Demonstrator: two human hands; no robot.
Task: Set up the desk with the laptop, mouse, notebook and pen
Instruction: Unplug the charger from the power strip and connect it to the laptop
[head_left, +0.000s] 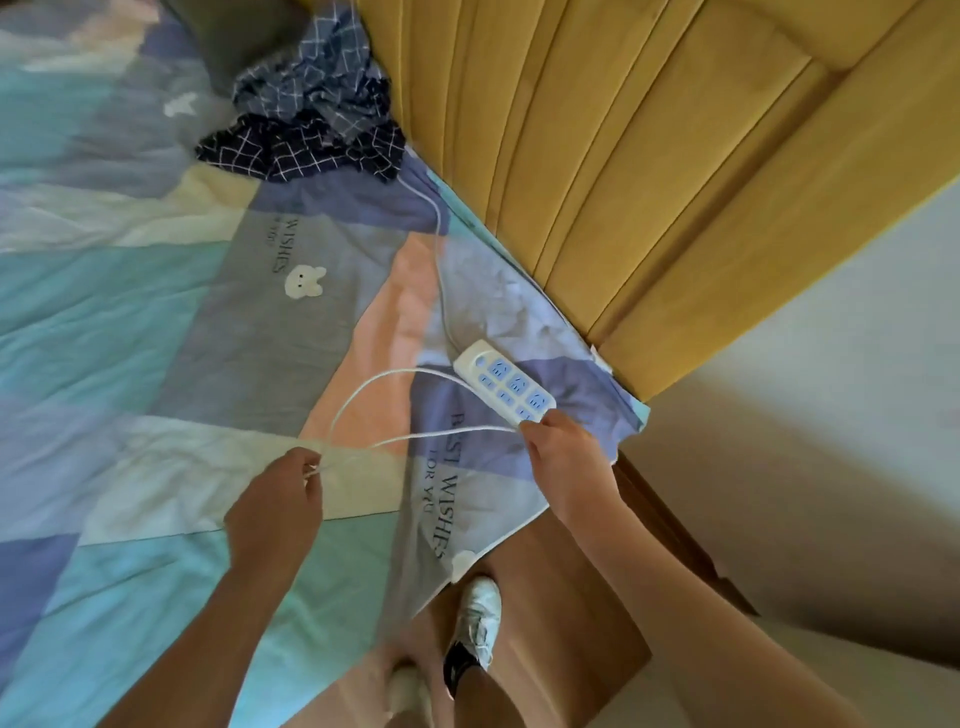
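1. White plastic power strip (505, 382) with blue sockets: I see it above the near corner of the bed (156, 338), close to the headboard (649, 171), tilted, its far end pointing up-left.
2. Right hand (563, 457): I read the fingers (535, 428) as pinched on the near end of the strip; thumb and forefinger are closed around that end, and a strand of cord runs into the same grip.
3. Left hand (283, 499): the fingers (311, 467) are pressed together, pinching the white cord (363, 389) at the closed end of a loop.
4. Cord path: two strands stretch between the hands, forming a long loop over the quilt. A further length leaves the far end of the strip and runs up along the bed edge to the checked cloth (311, 119).
5. Checked cloth: dark and light blue, crumpled, lying on the bed against the headboard.
6. Bed cover: patchwork of teal, grey, peach and lilac panels, printed with "BEST WISHES FOR YOU" and a small white rabbit (305, 281).
7. Headboard: yellow, padded, with vertical channels.
8. Floor: brown wood panels below; two white shoes (475, 623) stand at the bed corner.
9. Task items: I cannot locate the laptop, mouse, notebook or pen in this view; no desk surface is visible.
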